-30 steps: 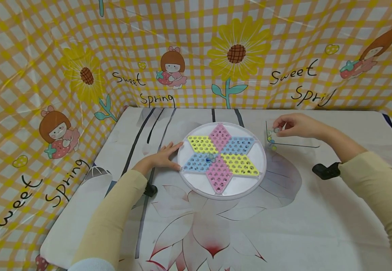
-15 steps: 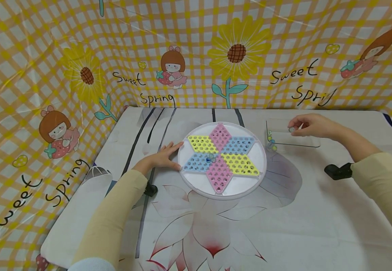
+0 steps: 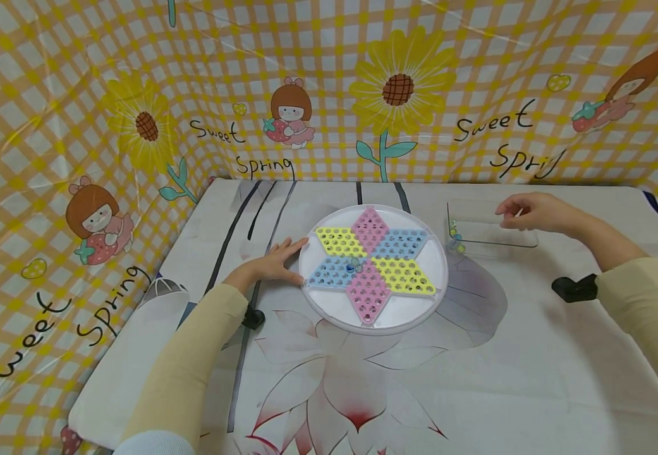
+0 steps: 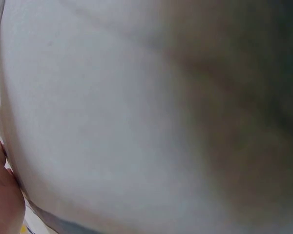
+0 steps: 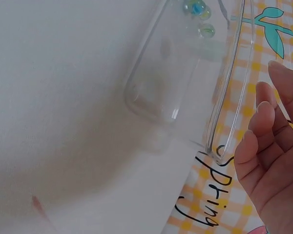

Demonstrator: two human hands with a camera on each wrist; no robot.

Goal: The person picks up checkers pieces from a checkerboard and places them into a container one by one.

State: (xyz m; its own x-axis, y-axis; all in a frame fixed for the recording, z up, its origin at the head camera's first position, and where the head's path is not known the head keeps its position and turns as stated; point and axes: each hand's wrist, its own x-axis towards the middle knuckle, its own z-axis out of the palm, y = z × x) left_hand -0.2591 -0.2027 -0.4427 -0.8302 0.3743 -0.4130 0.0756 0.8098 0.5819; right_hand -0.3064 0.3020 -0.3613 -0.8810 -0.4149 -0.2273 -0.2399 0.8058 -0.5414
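Note:
In the head view a round white Chinese checkers board [image 3: 329, 309] with a pink, yellow and blue star lies mid-table. A few glass marbles [image 3: 354, 264] sit on it near the centre. My left hand [image 3: 272, 262] rests at its left rim, fingers spread. My right hand [image 3: 528, 212] hovers over the right part of a clear box [image 3: 493, 242]. The right wrist view shows that hand's fingers [image 5: 261, 117] loosely bent, nothing between them, beside the box wall. Several marbles [image 5: 199, 10] gather at the box's far end.
A patterned white cloth [image 3: 533, 379] covers the table. Behind and to the left hangs a yellow checked curtain [image 3: 329, 57] with sunflowers. Black wrist mounts [image 3: 573, 288] stick out below the sleeves.
My right hand has moved right, from the box's left end toward its right end, and let go of the marble it pinched. The left hand and the board have stayed put.

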